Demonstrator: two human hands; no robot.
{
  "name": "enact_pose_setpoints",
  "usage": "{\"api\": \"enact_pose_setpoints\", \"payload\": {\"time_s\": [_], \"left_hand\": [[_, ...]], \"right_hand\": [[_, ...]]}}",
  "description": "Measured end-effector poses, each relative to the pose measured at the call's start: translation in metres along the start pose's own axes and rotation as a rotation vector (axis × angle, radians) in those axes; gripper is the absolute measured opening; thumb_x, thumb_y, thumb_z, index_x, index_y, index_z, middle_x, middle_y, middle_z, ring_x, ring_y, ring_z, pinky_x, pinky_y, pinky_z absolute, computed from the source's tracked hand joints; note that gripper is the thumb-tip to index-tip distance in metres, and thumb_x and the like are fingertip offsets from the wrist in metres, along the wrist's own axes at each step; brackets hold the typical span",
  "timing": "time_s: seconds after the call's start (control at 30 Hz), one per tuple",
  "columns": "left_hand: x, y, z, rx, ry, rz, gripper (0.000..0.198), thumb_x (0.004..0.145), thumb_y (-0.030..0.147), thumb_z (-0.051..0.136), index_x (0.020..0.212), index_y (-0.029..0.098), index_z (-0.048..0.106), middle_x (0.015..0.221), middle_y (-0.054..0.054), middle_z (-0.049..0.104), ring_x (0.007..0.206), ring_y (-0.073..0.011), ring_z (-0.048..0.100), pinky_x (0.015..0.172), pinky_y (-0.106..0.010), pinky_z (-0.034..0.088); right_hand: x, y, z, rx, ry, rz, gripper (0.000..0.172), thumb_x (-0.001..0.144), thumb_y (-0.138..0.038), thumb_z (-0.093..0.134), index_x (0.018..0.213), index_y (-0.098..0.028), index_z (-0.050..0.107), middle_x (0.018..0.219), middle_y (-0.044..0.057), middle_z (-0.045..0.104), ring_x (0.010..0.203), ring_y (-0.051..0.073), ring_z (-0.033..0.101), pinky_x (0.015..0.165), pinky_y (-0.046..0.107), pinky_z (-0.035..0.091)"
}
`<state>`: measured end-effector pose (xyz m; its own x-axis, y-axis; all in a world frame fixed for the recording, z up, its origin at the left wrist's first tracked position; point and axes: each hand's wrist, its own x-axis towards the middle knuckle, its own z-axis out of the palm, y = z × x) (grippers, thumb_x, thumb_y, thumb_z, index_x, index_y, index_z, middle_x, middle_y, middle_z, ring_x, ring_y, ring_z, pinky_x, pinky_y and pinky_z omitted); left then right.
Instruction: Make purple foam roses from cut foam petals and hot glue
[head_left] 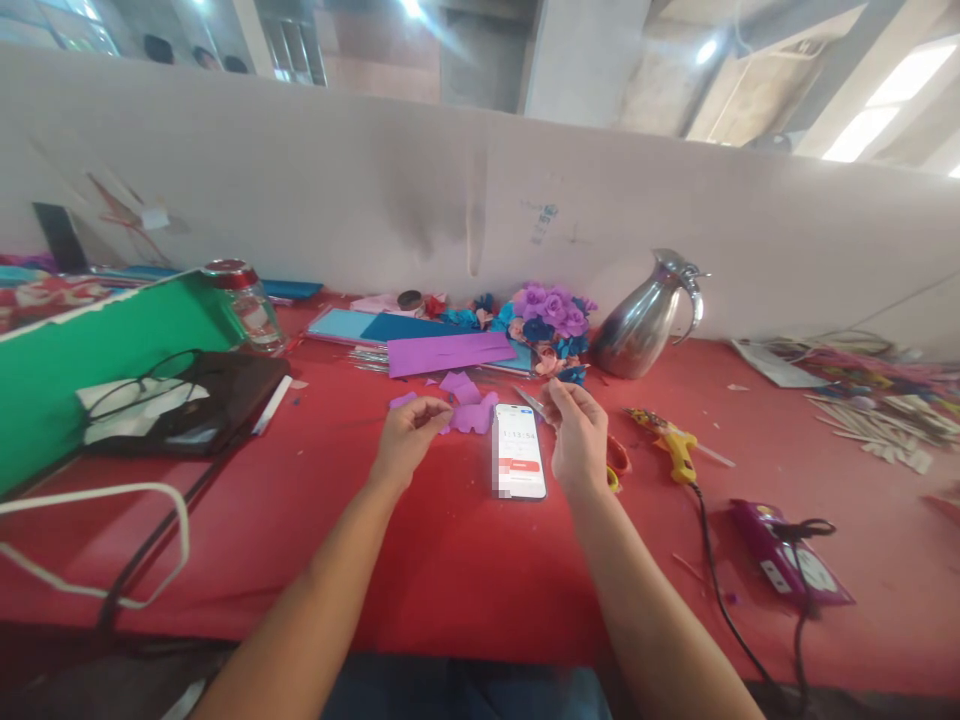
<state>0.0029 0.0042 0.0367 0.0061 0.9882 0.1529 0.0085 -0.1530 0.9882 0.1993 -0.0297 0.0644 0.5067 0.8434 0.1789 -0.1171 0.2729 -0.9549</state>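
My left hand (409,440) is closed in a pinch at the left edge of some cut purple paper pieces (476,415). Whatever its fingertips hold, if anything, is too small to make out. On the other side of a lit phone (531,455), my right hand (579,430) is also pinched. A pair of scissors (616,462) shows around this hand, its blades to the left and its red and yellow handles to the right. The hand hides their middle, so I cannot tell whether it grips them. The phone lies face up on the red table.
A purple paper sheet (450,353) and paper flowers (551,315) lie behind. A metal jug (649,315) stands at the back right. Rightward are a yellow glue gun (679,455) and a purple box with cords (787,555). Leftward are glasses (142,385) and a glass jar (251,310).
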Motion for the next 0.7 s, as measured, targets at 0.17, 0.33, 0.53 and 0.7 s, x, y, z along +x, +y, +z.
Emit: {"api": "enact_pose_setpoints", "payload": {"time_s": [0.17,0.33,0.53,0.7], "left_hand": [[-0.003,-0.003,0.003,0.059,-0.03,-0.025,0.018,0.065,0.033,0.071,0.074,0.018,0.07,0.072,-0.001,0.066,0.069,-0.0147,0.058,0.07,-0.027,0.042],[-0.002,-0.006,0.003,0.079,-0.063,-0.007,0.019,0.068,0.035,0.069,0.077,0.018,0.069,0.075,-0.001,0.065,0.072,-0.0153,0.057,0.072,-0.027,0.042],[-0.005,0.001,-0.001,0.078,-0.131,-0.05,0.031,0.073,0.044,0.066,0.095,0.023,0.069,0.091,-0.002,0.065,0.078,-0.0154,0.055,0.074,-0.026,0.042],[-0.006,0.006,-0.007,0.039,-0.181,-0.069,0.039,0.081,0.051,0.055,0.101,0.022,0.071,0.078,-0.004,0.062,0.069,-0.0157,0.051,0.065,-0.026,0.041]], "right_hand": [[-0.012,0.007,0.014,-0.091,-0.28,0.11,0.035,0.071,-0.053,0.066,0.078,-0.018,0.063,0.074,0.002,0.066,0.065,0.013,0.056,0.056,0.023,0.041],[-0.028,0.026,0.03,-0.127,-0.398,0.174,0.037,0.067,-0.051,0.069,0.083,-0.018,0.066,0.079,0.003,0.07,0.072,0.017,0.063,0.062,0.026,0.046],[-0.02,0.03,0.025,-0.046,-0.287,0.224,0.032,0.064,-0.046,0.071,0.076,-0.017,0.066,0.066,0.002,0.068,0.062,0.016,0.063,0.061,0.027,0.048],[-0.014,0.024,0.021,-0.054,-0.316,0.274,0.034,0.061,-0.046,0.073,0.074,-0.015,0.069,0.066,0.003,0.07,0.06,0.016,0.064,0.059,0.027,0.049]]}}
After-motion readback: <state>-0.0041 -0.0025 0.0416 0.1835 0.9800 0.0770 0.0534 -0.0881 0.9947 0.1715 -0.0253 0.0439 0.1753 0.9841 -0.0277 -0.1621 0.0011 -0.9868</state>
